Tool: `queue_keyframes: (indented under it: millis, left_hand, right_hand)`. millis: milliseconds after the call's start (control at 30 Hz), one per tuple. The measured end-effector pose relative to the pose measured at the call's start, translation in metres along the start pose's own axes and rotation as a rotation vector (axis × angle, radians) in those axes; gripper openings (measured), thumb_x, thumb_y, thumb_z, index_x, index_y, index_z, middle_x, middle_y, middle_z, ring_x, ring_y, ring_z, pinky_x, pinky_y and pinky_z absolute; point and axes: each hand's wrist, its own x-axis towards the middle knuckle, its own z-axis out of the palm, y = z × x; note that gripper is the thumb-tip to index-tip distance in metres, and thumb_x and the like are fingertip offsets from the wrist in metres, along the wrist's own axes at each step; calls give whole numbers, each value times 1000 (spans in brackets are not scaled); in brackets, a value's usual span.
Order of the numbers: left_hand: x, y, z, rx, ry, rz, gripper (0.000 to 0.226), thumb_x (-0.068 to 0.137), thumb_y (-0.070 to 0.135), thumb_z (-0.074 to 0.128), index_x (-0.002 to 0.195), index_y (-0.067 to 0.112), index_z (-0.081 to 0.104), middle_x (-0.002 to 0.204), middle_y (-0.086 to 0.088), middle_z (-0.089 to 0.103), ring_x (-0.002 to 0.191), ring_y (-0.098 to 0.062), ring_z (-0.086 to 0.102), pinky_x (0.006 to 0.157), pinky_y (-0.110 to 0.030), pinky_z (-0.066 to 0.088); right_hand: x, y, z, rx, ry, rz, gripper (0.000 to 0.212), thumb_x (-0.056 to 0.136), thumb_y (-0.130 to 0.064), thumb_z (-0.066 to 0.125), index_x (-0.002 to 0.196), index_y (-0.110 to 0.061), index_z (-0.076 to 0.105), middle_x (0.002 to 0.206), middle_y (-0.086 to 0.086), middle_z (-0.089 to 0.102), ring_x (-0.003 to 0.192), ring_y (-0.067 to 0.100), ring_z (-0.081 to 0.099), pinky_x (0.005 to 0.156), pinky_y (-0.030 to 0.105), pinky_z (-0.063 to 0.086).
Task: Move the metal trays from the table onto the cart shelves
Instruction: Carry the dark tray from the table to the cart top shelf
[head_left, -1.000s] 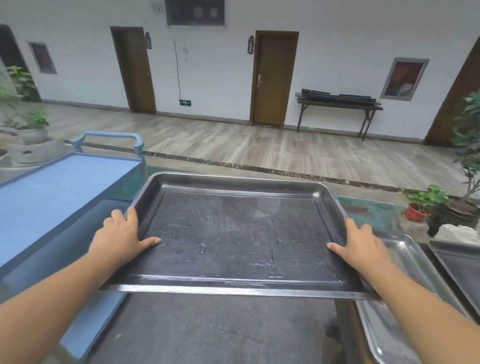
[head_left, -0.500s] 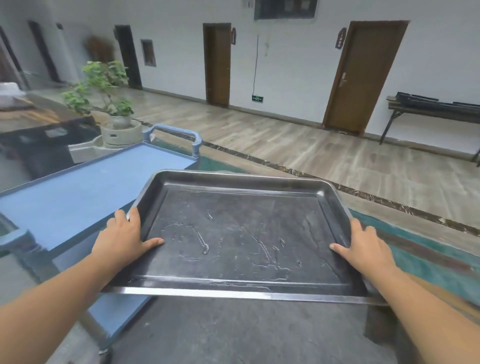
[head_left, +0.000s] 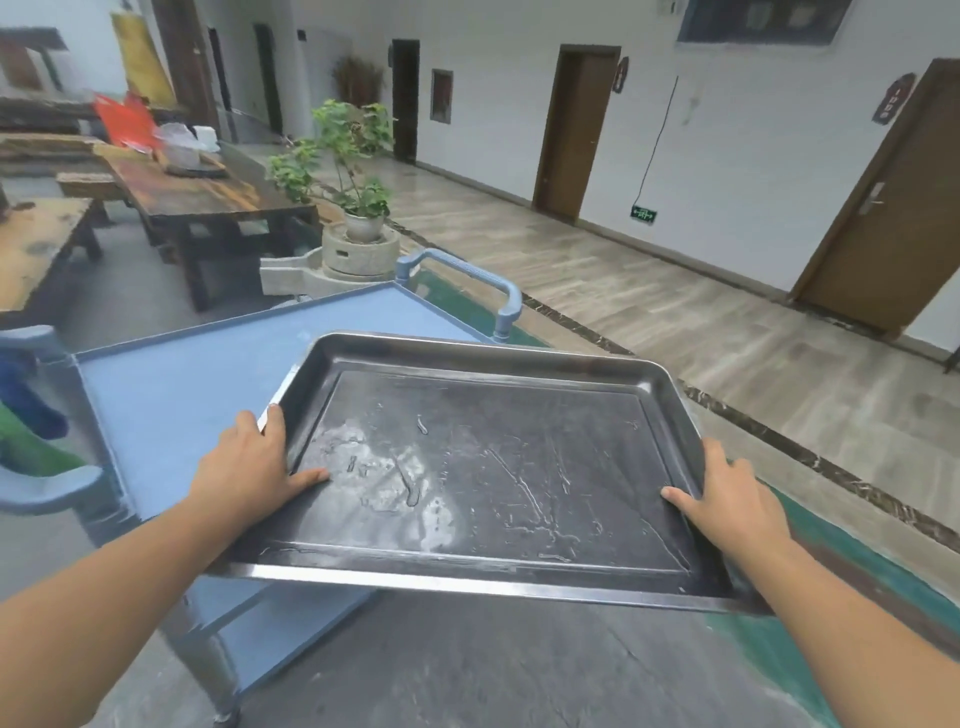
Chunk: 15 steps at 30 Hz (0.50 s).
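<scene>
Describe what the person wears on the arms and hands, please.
Nothing visible is worn. The left hand and right hand have no gloves, rings or watch. The left forearm and right forearm are uncovered; no sleeve enters the view.

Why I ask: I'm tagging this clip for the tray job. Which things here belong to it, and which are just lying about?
Part of the job: tray, gripped at its sides by the left hand and right hand; blue cart.
Just lying about: potted plant; wooden table; brown door.
</scene>
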Motion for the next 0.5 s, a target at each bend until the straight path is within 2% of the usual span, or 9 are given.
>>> queue_keyframes:
  millis: [100, 233, 400, 500]
  left_hand:
    - [30, -15, -1, 8, -3, -63, 110, 67, 79, 63, 144, 7, 28, 108, -15, 43, 100, -40, 54, 73, -49, 51]
    - [55, -33, 1, 12, -1, -155, 115, 65, 81, 62, 145, 7, 27, 107, -15, 42, 98, -41, 54, 73, -49, 50]
    - [80, -49, 7, 19, -1, -253, 113, 64, 83, 59, 145, 12, 25, 107, -15, 41, 99, -40, 54, 76, -50, 51]
    - [96, -54, 11, 32, 6, -332, 110, 65, 83, 59, 143, 13, 27, 106, -15, 42, 100, -41, 55, 77, -50, 51]
  right_hand:
    - [48, -38, 7, 15, 16, -61, 79, 77, -66, 65, 130, -21, 27, 109, 18, 54, 91, 40, 62, 63, 39, 42]
    - [105, -87, 18, 19, 14, -152, 85, 78, -65, 65, 137, -21, 21, 115, 19, 54, 93, 40, 63, 63, 40, 41]
    - [173, -145, 37, 41, -2, -271, 82, 79, -64, 64, 135, -19, 23, 109, 19, 54, 90, 41, 62, 62, 40, 41]
    - [220, -184, 51, 86, -30, -352, 85, 80, -64, 63, 140, -22, 19, 114, 20, 53, 94, 43, 61, 67, 43, 44]
